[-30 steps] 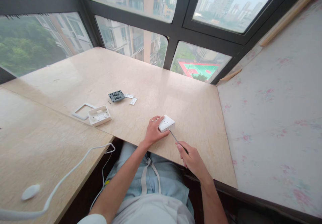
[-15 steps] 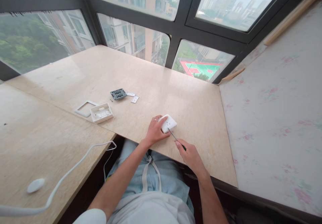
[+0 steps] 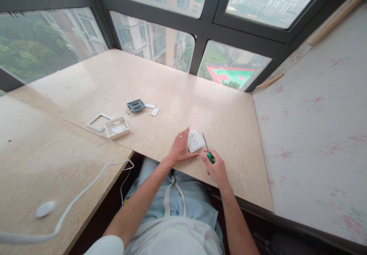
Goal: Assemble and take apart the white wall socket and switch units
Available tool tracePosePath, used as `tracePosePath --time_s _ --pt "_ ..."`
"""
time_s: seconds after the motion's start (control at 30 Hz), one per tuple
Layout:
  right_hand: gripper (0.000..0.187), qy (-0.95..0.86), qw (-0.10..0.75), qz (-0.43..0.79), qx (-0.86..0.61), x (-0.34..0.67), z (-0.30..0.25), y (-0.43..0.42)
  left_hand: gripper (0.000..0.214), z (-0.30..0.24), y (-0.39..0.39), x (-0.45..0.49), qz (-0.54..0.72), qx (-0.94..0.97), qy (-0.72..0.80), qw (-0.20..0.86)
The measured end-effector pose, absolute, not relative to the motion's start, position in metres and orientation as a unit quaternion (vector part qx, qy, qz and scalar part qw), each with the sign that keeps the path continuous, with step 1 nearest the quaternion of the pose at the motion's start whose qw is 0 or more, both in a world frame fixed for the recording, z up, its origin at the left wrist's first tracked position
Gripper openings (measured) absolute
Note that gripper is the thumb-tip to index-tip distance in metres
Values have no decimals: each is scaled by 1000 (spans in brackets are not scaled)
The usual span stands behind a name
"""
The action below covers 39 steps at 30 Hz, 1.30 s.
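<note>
A white wall socket point(image 3: 195, 141) with dark slots rests near the front edge of the stone counter. My left hand point(image 3: 181, 148) grips its left side, with the thumb along the near edge and the fingers at the far edge. In my right hand point(image 3: 217, 168) is a screwdriver point(image 3: 210, 157) with a green handle. The fingers are wrapped round the handle, and the metal shaft points up and away, just right of the socket. Its tip appears apart from the socket.
Left of my hands are an open white mounting box point(image 3: 117, 128), a white frame point(image 3: 99, 122), a dark grey switch plate point(image 3: 135, 105) and small white covers point(image 3: 155, 111). A white cable point(image 3: 83, 194) and a white disc point(image 3: 45, 209) are at left. The patterned wall point(image 3: 312, 132) bounds the right.
The screwdriver has come off the socket's face and swung to point away, beside its right edge. My left hand's fingers have shifted from the top of the socket to its left side.
</note>
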State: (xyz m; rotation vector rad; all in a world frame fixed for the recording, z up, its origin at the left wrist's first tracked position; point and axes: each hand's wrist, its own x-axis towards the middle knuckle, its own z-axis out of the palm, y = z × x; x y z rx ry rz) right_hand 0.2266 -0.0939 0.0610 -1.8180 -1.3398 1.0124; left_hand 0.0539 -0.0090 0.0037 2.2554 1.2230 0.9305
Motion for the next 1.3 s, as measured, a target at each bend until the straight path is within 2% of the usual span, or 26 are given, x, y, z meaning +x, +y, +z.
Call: tracePosePath --time_s 0.13,0.23,0.33,0.47,0.63,0.87,1.03,1.3 --pt "57 -574 359 279 -681 223 57 -82 120 6 -15 48 346 806 416 240" --pt "72 -613 354 217 -672 219 48 -74 119 6 -25 42 372 786 409 276" --pt "87 -650 307 204 -664 217 42 -65 116 3 -33 35 407 752 406 323" --pt "88 -706 228 209 -638 219 49 -43 103 -4 -37 31 427 715 425 354" --pt "83 -755 203 254 -569 226 65 -19 99 -2 -35 31 425 704 424 378" --pt "91 -632 317 438 -555 220 63 -29 114 10 -33 25 466 615 392 501" --pt "90 -566 331 549 -518 209 59 -36 118 11 -29 19 480 547 358 585" --pt "84 -590 305 576 -476 211 55 -37 109 8 -29 17 500 531 353 586"
